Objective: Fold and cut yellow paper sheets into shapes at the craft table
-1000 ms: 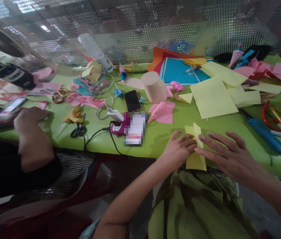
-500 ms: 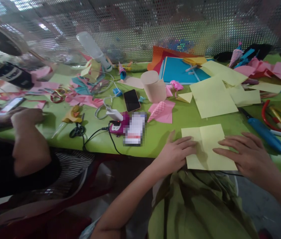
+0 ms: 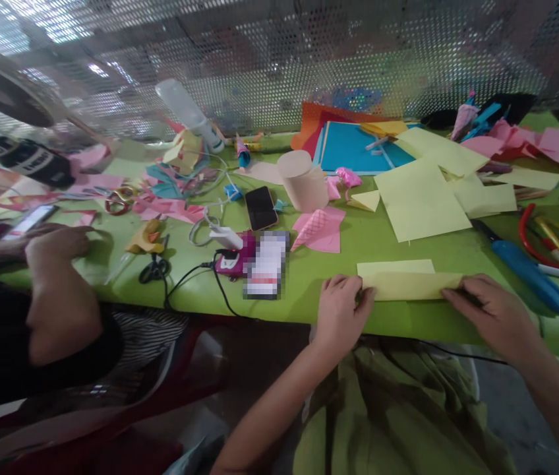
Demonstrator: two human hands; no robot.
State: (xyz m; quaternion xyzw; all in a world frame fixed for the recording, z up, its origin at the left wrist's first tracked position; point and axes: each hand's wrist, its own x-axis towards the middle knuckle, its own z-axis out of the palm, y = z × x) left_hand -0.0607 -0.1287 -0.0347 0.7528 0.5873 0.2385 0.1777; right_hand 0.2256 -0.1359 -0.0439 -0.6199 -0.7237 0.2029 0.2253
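Note:
A pale yellow sheet of paper [image 3: 405,280] lies on the green table [image 3: 339,264] near its front edge, its near half lifted and folded up toward the far half. My left hand [image 3: 339,309] pinches the sheet's left corner with curled fingers. My right hand [image 3: 492,313] grips the sheet's right corner the same way. Both hands rest at the table's front edge.
Loose yellow sheets [image 3: 422,198], a blue pen-like tool [image 3: 531,274], a paper roll [image 3: 302,179], a phone [image 3: 261,206], pink folded paper [image 3: 322,227], scissors [image 3: 153,269] and cables lie about. Another person's hands [image 3: 55,244] hold a phone at the left.
The yellow sheet was opened flat, then its near edge was lifted and folded away from me. Both hands moved from pressing it flat to pinching its two corners.

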